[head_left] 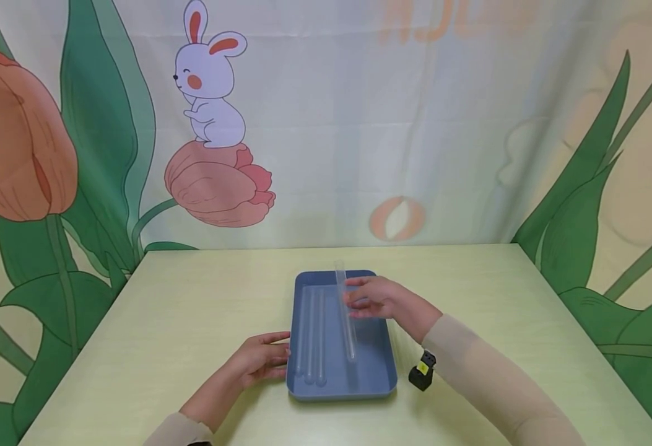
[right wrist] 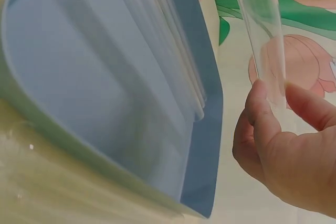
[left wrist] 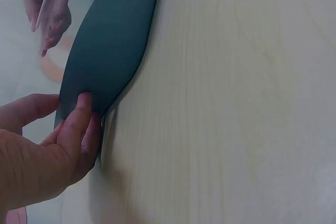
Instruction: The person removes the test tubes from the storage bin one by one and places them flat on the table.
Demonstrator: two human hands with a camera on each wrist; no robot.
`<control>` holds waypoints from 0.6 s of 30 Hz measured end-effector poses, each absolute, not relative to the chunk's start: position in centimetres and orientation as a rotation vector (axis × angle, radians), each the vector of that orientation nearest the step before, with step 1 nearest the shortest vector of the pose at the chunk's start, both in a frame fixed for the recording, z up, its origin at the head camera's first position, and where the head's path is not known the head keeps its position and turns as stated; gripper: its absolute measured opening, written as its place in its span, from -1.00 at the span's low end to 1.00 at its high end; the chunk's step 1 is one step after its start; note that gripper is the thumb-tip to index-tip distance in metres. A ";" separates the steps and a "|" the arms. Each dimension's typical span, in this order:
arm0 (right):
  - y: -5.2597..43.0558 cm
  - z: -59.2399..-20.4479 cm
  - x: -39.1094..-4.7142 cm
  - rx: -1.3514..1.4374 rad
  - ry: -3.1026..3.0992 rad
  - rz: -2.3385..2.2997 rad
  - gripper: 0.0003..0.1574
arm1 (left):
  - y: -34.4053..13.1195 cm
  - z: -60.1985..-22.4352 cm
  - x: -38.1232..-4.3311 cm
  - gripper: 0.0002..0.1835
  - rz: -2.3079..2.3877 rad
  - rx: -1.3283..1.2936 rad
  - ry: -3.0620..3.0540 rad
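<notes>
In the head view, my right hand (head_left: pixel 373 297) pinches a clear test tube (head_left: pixel 350 337) between thumb and fingers, tilted above the blue tray (head_left: pixel 373 387). The right wrist view shows the thumb and fingers of my right hand (right wrist: pixel 283 145) on the held tube (right wrist: pixel 257 19) near one end. Three more clear test tubes (head_left: pixel 321 341) lie side by side along the tray's left side, rounded ends toward me. My left hand (head_left: pixel 261 360) touches the tray's left outer wall, its fingers extended against it; the left wrist view shows them on that wall (left wrist: pixel 110 40).
The tray stands on a pale wooden table (head_left: pixel 203 297). A small black device (head_left: pixel 421 375) with a yellow label is beside my right sleeve (head_left: pixel 487 371). Behind the table hangs a curtain (head_left: pixel 326 124) printed with tulips and a rabbit.
</notes>
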State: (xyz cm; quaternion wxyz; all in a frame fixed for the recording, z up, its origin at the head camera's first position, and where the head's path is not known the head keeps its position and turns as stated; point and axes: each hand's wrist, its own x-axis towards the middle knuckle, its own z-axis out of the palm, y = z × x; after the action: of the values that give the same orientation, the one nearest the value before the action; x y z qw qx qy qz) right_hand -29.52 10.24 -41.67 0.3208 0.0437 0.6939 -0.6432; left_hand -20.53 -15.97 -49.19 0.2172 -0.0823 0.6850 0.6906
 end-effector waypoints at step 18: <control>14.7 -40.3 -28.9 0.047 1.865 -1.748 -0.23 | -16.0 -49.1 -20.4 -0.35 1.913 -0.228 1.899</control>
State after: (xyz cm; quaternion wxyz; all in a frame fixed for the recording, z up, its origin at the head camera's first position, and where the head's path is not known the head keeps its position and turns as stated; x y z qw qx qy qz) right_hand -28.87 14.67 -40.26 0.2886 0.0176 0.6984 -0.6547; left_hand -20.41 -15.98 -49.06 0.2166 -0.0824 0.6853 0.6904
